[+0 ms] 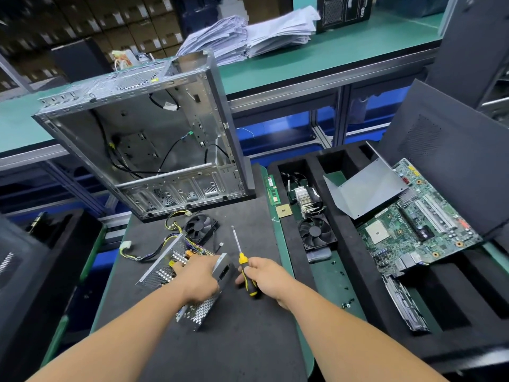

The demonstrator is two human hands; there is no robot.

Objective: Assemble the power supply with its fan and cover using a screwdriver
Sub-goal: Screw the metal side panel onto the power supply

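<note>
The open power supply [165,268], a perforated metal box with coloured wires, lies on the dark mat in front of me. My left hand [199,277] grips its near right side. A black fan [200,226] lies just beyond it, wired to it. My right hand [264,274] holds the yellow-and-black handle of a screwdriver [242,260], whose shaft points away toward the fan. A bent grey metal cover [363,188] rests on the foam tray at the right.
An empty computer case [137,139] stands tilted at the back of the mat. The black foam tray [344,271] at right holds a motherboard [418,224], a second fan [316,232], a heatsink, memory sticks and loose screws [347,301]. Stacked papers lie on the far bench.
</note>
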